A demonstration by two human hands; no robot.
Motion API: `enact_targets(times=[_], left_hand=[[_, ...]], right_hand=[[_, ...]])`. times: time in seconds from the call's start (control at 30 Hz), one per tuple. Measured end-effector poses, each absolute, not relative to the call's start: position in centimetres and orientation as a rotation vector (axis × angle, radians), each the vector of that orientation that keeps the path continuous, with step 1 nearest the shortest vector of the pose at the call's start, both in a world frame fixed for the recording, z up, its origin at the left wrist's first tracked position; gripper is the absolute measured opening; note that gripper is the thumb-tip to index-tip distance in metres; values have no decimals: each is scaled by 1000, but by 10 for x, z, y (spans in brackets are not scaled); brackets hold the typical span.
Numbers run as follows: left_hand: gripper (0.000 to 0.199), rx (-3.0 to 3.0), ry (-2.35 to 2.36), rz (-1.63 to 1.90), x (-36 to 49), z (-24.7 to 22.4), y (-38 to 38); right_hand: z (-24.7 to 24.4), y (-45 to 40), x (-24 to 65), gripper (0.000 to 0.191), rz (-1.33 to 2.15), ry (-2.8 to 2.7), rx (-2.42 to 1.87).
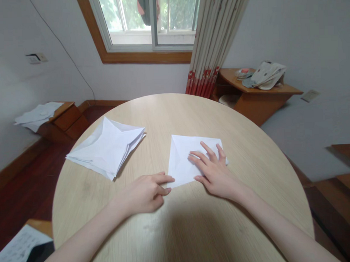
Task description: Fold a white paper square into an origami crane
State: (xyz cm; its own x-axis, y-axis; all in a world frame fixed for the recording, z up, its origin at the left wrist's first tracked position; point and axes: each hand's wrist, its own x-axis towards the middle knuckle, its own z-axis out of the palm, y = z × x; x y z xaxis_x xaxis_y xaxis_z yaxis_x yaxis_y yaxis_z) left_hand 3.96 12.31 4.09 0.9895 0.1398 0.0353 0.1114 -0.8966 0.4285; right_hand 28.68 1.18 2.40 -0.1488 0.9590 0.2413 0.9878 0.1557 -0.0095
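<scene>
A folded sheet of white paper [183, 157] lies on the round table in front of me, with a crease running near its left side. My left hand [148, 192] is at the sheet's lower left corner, its fingers closed around that corner and the other fingers curled. Over the right half of the same sheet, my right hand [214, 170] rests palm down with its fingers spread. To the left lies a stack of folded white papers [108, 145], its top sheet creased into a star-like shape and its edges uneven.
The round wooden table [162, 112] has a curved rim. Beyond it are a window [150, 39], a curtain [208, 44] and a corner shelf [257, 89] bearing a bag [268, 74]. At left, papers [39, 113] lie on a low wooden cabinet [68, 120].
</scene>
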Motion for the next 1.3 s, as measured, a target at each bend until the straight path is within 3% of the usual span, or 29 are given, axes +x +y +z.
enact_targets(times=[0.27,0.87,1.3], left_hand=[[31,2612,147,89,40,39,128],[24,2688,-45,411,45,32,129],[43,2980,58,292,58,24,111]], right_hand=[[28,8,289,59,-316,-2253,-1971],[32,6,284,62,-312,-2253,-1879],[31,5,289,60,-306,-2227,-1842]])
